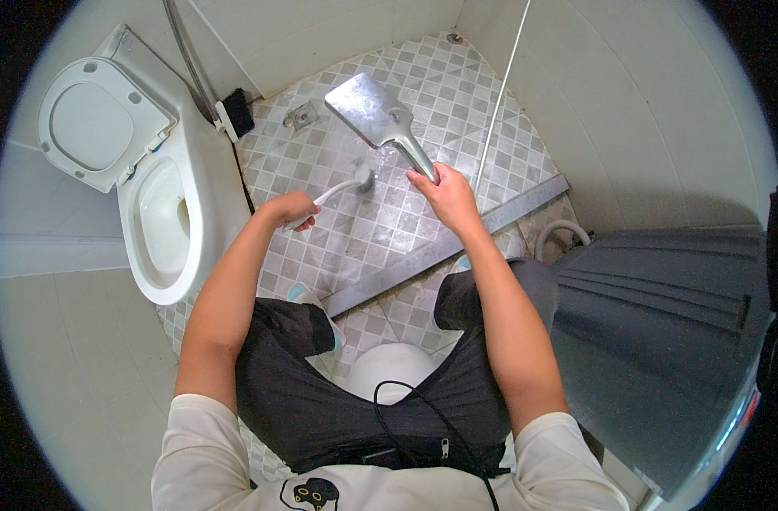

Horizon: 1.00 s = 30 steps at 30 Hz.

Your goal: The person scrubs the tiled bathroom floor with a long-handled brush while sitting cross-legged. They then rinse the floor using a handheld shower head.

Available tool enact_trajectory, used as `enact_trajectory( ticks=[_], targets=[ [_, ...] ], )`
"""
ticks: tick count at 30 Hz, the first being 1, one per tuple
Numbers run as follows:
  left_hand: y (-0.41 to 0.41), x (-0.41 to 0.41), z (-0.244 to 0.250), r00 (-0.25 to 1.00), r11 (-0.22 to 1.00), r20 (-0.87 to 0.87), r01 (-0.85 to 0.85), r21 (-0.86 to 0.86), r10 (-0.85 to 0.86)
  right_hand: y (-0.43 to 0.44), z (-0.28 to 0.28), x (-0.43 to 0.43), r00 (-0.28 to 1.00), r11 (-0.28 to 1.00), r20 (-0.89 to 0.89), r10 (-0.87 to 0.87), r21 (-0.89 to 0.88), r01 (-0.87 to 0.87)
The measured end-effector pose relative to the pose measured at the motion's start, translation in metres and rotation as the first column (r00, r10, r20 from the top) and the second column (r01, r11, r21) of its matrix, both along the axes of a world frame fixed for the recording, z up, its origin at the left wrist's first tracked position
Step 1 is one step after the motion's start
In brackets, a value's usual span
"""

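My left hand [294,211] is closed around the white handle of a scrub brush [347,184], whose round head is at the wet tiled floor near the middle of the view. My right hand [448,193] grips the chrome handle of a square-headed hand shower [371,114], held above the floor ahead of and to the right of the brush. Streaks of water show below the shower head, near the brush head. The two hands are apart. Grey and white checked floor tiles [389,211] lie under both tools.
A white toilet [165,223] with its lid raised stands at left, beside a black-bristled floor brush [237,114]. A floor drain [301,116] lies ahead. A stone threshold [414,259] crosses before my feet. At right are a thin white pole [504,89], a grey hose [558,227] and a dark grey appliance [651,332].
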<state>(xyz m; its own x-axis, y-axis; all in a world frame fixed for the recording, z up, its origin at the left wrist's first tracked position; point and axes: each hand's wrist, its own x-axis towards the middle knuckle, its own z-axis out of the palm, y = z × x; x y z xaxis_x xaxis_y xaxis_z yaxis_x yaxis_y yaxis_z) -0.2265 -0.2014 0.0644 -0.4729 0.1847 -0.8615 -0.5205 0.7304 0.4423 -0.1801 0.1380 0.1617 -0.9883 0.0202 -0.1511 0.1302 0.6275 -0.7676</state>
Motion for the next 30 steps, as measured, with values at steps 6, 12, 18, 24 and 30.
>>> enact_trajectory(
  ticks=[6, 12, 18, 24, 30],
  targets=[
    [-0.001, 0.001, -0.009, 0.969, 0.977, -0.127, 0.209, -0.045, -0.213, 0.006, 0.008, -0.001, 0.995, 0.988, 0.029, 0.095, 0.121, -0.098],
    [0.007, 0.006, 0.004, 0.920, 0.943, -0.210, 0.311, -0.118, -0.330, 0.017, 0.018, -0.003, 0.996, 0.917, -0.057, -0.069, 0.390, 0.085],
    [0.026, 0.009, 0.025, 0.861, 0.880, -0.199, 0.435, -0.190, -0.469, 0.031, 0.024, -0.007, 0.975, 0.877, -0.083, -0.204, 0.426, 0.220],
    [0.027, 0.015, 0.019, 0.788, 0.818, -0.221, 0.549, -0.171, -0.575, 0.035, 0.028, -0.011, 0.992, 0.930, 0.044, -0.121, 0.353, 0.098],
    [0.033, 0.017, 0.021, 0.780, 0.788, -0.114, 0.608, -0.097, -0.615, 0.032, 0.023, -0.011, 0.994, 0.957, 0.103, 0.022, 0.286, -0.051]
  ],
)
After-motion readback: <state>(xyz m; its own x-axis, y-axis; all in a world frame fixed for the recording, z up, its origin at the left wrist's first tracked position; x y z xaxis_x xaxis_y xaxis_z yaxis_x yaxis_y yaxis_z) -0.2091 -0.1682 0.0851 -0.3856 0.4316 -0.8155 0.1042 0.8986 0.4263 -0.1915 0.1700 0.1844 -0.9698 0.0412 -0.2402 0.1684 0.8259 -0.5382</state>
